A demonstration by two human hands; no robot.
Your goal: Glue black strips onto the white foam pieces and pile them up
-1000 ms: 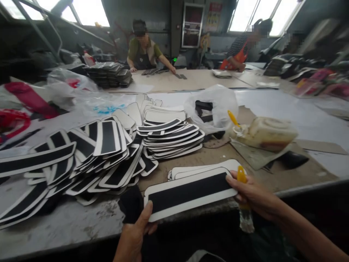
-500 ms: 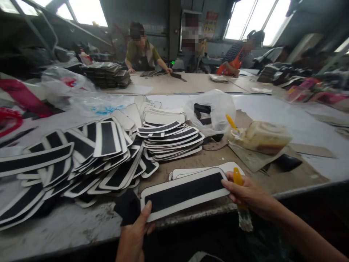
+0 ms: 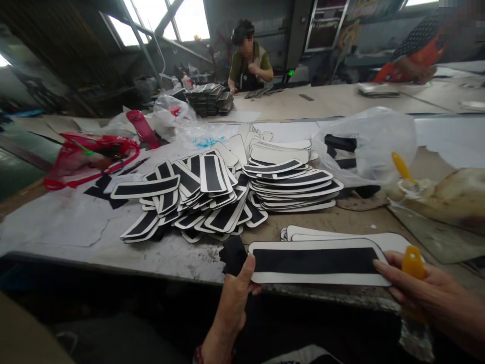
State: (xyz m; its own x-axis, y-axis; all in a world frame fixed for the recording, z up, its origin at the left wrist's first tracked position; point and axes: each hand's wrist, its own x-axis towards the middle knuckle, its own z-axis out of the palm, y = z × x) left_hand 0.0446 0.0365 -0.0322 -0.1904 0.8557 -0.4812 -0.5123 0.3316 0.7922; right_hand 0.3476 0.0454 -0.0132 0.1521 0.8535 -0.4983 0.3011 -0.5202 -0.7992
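Note:
A long white panel with rounded corners and a black strip (image 3: 314, 262) along its middle is held up at the table's front edge. My left hand (image 3: 237, 290) pinches its left end, thumb on top. At the other end my right hand (image 3: 417, 278) grips the panel and also keeps a yellow-handled brush (image 3: 414, 263) in its fingers, bristles pointing down. Behind the held panel lie a few plain white panels (image 3: 341, 234). Black strips of material (image 3: 233, 253) hang over the edge beside my left hand.
Many strip-faced panels lie in a loose heap (image 3: 212, 202), next to a neater stack (image 3: 295, 189). A clear bag (image 3: 382, 146) with black pieces and a stained plastic jug (image 3: 454, 197) with another yellow-handled brush (image 3: 402, 167) stand right. Two people work at the far table (image 3: 322, 103).
The view has swung left, so the heap and stack appear further right. Both hands still hold the panel, which looks more level now. The far person's arm has drawn back toward the body.

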